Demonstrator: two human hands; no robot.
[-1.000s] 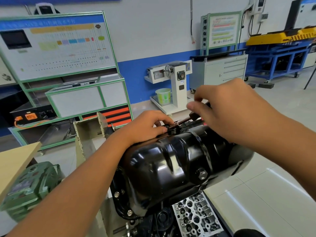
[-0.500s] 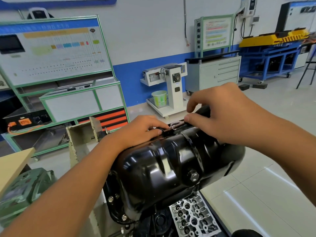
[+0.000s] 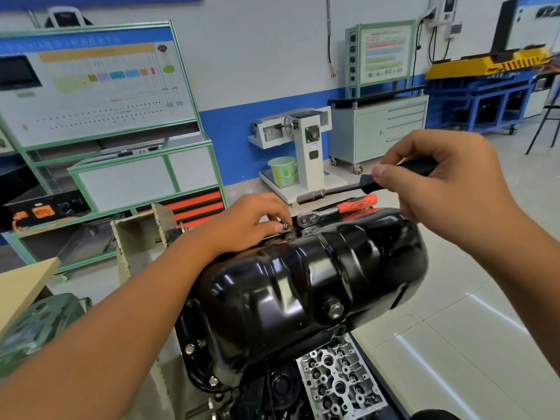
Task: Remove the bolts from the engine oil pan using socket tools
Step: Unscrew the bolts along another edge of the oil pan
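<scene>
A glossy black oil pan point(image 3: 306, 274) sits on the upturned engine in the middle of the view. My left hand point(image 3: 245, 222) rests on the pan's far rim and pinches a small silver bolt point(image 3: 285, 226) between thumb and fingertip. My right hand point(image 3: 439, 183) is raised above the pan's far right side and grips the black handle of a socket driver point(image 3: 342, 189), whose socket end points left. A ratchet with a red handle point(image 3: 336, 210) lies on the pan's far edge. More bolts point(image 3: 190, 348) show along the near flange, and a drain plug point(image 3: 333, 307) is on the pan's side.
A cylinder head point(image 3: 339, 383) lies below the pan at the bottom. A beige engine stand bracket point(image 3: 136, 237) stands to the left, a green machine point(image 3: 36, 325) at the lower left. A white stand with a green bucket point(image 3: 283, 171) is behind. Tiled floor spreads to the right.
My right hand has lifted the socket driver up and to the right, off the pan's far rim. The ratchet is now uncovered. My left hand stays on the rim, pinching the bolt.
</scene>
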